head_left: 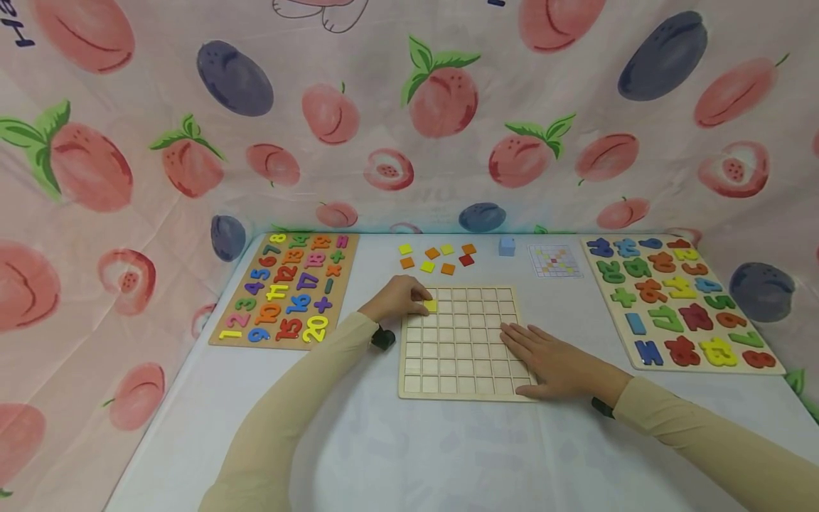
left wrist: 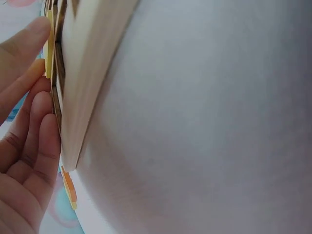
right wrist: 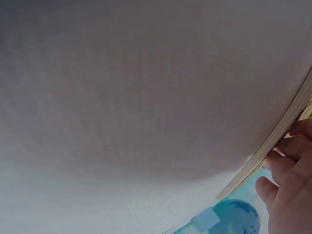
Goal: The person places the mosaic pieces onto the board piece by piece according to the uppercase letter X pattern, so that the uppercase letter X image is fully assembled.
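A wooden grid board (head_left: 457, 348) with square cells lies in the middle of the table. At its far left corner my left hand (head_left: 399, 297) pinches a yellow square tile (head_left: 431, 306) between thumb and finger, over a cell. In the left wrist view the thumb and forefinger of the left hand (left wrist: 29, 126) touch the edge of the yellow tile (left wrist: 49, 44), the other fingers lying along the board's side (left wrist: 87, 87). My right hand (head_left: 559, 361) rests on the board's right side with fingers spread. In the right wrist view, its fingers lie along the board's edge (right wrist: 273, 139).
Several loose yellow, orange and red tiles (head_left: 432, 253) lie beyond the board. Behind it to the right are a blue cube (head_left: 507, 247) and a printed pattern card (head_left: 554, 262). Number puzzle boards stand at the left (head_left: 281, 288) and the right (head_left: 681, 306). A fruit-print cloth (head_left: 441, 178) hangs behind.
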`<action>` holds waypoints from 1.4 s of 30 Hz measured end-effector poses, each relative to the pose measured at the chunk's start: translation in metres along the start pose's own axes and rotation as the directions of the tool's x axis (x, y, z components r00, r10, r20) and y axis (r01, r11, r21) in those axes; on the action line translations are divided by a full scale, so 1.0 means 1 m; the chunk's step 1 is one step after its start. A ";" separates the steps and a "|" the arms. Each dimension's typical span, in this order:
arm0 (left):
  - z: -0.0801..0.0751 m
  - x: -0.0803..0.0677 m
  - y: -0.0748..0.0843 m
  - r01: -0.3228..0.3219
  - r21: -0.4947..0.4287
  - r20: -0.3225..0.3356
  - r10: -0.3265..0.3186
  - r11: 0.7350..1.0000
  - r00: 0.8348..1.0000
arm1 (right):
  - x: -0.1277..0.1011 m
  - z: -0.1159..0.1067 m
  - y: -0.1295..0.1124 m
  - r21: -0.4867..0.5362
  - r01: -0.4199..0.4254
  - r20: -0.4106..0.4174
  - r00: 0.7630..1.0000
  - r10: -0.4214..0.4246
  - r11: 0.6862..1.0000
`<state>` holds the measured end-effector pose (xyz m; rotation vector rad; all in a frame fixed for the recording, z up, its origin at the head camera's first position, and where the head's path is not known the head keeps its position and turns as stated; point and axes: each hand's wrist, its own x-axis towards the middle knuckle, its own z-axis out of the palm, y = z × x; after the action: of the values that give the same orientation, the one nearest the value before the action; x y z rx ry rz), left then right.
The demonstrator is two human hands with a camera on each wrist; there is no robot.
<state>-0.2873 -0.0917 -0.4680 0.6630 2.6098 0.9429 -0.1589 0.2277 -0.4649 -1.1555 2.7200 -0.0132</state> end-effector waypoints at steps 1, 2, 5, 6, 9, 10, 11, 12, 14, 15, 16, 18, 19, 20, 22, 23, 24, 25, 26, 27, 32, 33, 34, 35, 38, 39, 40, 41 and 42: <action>0.000 0.000 0.000 0.001 -0.003 0.000 -0.001 1.000 1.000 | 0.000 0.000 0.000 -0.004 0.000 0.001 1.000 0.000 1.000; 0.000 0.000 0.000 0.002 -0.006 -0.001 -0.002 1.000 1.000 | 0.000 0.000 0.000 -0.012 0.001 0.001 1.000 -0.001 1.000; 0.000 0.000 0.000 -0.005 -0.005 -0.003 0.005 1.000 1.000 | 0.000 0.000 0.000 -0.021 0.002 0.001 1.000 -0.002 1.000; 0.000 0.000 0.000 -0.008 -0.004 -0.004 0.008 1.000 1.000 | 0.000 0.000 0.000 -0.021 0.003 0.000 1.000 -0.003 1.000; -0.001 0.000 0.001 -0.010 0.000 -0.001 0.010 1.000 1.000 | 0.000 0.001 0.000 -0.021 0.001 0.000 1.000 -0.001 1.000; -0.001 0.000 0.001 -0.007 -0.001 0.001 0.007 1.000 1.000 | 0.000 0.001 0.000 -0.017 -0.001 0.002 1.000 0.001 1.000; -0.002 0.000 0.001 -0.004 -0.003 0.006 0.004 1.000 1.000 | 0.000 0.001 0.000 -0.014 -0.002 0.002 1.000 0.002 1.000; -0.003 0.001 0.001 0.001 -0.007 0.012 -0.001 1.000 1.000 | 0.000 0.001 0.000 -0.013 -0.001 0.000 1.000 0.001 1.000; -0.005 0.002 0.000 0.011 -0.023 0.033 -0.010 1.000 0.999 | 0.000 0.001 0.000 -0.013 -0.002 0.001 1.000 0.002 1.000; -0.006 0.004 0.000 0.017 -0.034 0.043 -0.015 0.999 0.999 | 0.000 0.001 0.000 -0.014 -0.003 0.003 1.000 0.003 1.000; -0.008 0.005 -0.001 0.023 -0.046 0.054 -0.021 0.999 0.998 | 0.000 0.001 0.000 -0.015 -0.003 0.003 1.000 0.003 1.000; -0.012 0.010 -0.003 0.022 -0.068 0.064 -0.018 0.997 0.998 | 0.000 0.000 0.000 -0.020 0.001 0.003 1.000 -0.001 1.000; -0.014 0.013 -0.004 0.017 -0.080 0.064 -0.012 0.997 0.998 | 0.000 0.000 0.000 -0.022 0.001 0.005 1.000 0.000 1.000; -0.017 0.016 -0.005 0.008 -0.088 0.058 -0.003 0.996 0.998 | 0.000 0.000 0.000 -0.023 0.001 0.005 1.000 -0.001 1.000; -0.023 0.022 -0.006 -0.010 -0.103 0.037 0.014 0.995 0.999 | 0.000 0.000 0.000 -0.028 0.005 0.003 1.000 -0.005 1.000; -0.026 0.025 -0.006 -0.024 -0.107 0.024 0.026 0.994 0.999 | 0.000 0.000 0.000 -0.030 0.006 0.003 1.000 -0.006 1.000; -0.029 0.028 -0.007 -0.032 -0.113 0.013 0.034 0.993 0.999 | 0.000 0.000 0.000 -0.032 0.006 0.004 1.000 -0.006 0.999; -0.032 0.031 -0.007 -0.040 -0.117 0.003 0.041 0.992 0.999 | 0.000 0.000 0.000 -0.037 0.006 0.004 1.000 -0.006 0.999; -0.035 0.033 -0.007 -0.046 -0.122 -0.006 0.045 0.991 0.999 | 0.000 0.000 0.000 -0.039 0.007 0.003 1.000 -0.007 0.999; -0.037 0.035 -0.007 -0.046 -0.130 -0.015 0.045 0.990 0.999 | 0.000 0.000 0.000 -0.041 0.008 0.003 1.000 -0.007 0.999; -0.045 0.044 -0.011 -0.020 -0.163 -0.043 0.013 0.986 0.999 | 0.001 0.001 0.000 -0.040 0.012 -0.012 1.000 -0.013 0.999; -0.046 0.045 -0.012 -0.008 -0.166 -0.046 0.001 0.986 0.999 | 0.001 0.001 0.000 -0.040 0.014 -0.013 1.000 -0.014 0.999; -0.046 0.047 -0.013 0.002 -0.167 -0.047 -0.010 0.986 0.999 | 0.001 0.001 0.000 -0.039 0.013 -0.012 1.000 -0.013 0.999; -0.047 0.048 -0.014 0.011 -0.167 -0.046 -0.019 0.986 0.999 | 0.001 0.001 0.000 -0.041 0.011 -0.009 1.000 -0.011 0.999; -0.046 0.052 -0.016 0.039 -0.158 -0.048 -0.047 0.987 0.998 | 0.001 0.002 0.000 -0.044 0.005 -0.002 1.000 -0.005 0.999; -0.045 0.053 -0.017 0.047 -0.154 -0.049 -0.055 0.987 0.997 | 0.000 0.002 0.000 -0.044 0.004 -0.001 1.000 -0.004 0.999; -0.044 0.055 -0.017 0.055 -0.150 -0.050 -0.063 0.987 0.997 | 0.000 0.001 0.000 -0.043 0.003 -0.001 1.000 -0.003 0.999; -0.044 0.056 -0.017 0.061 -0.143 -0.053 -0.069 0.988 0.996 | 0.000 0.001 0.000 -0.040 0.005 -0.004 1.000 -0.005 0.999; -0.043 0.058 -0.017 0.068 -0.130 -0.057 -0.076 0.989 0.996 | 0.000 0.001 0.000 -0.040 0.007 -0.006 1.000 -0.007 0.999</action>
<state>-0.3596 -0.0965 -0.4536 0.5118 2.5800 1.1142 -0.1589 0.2276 -0.4657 -1.1772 2.7332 0.0365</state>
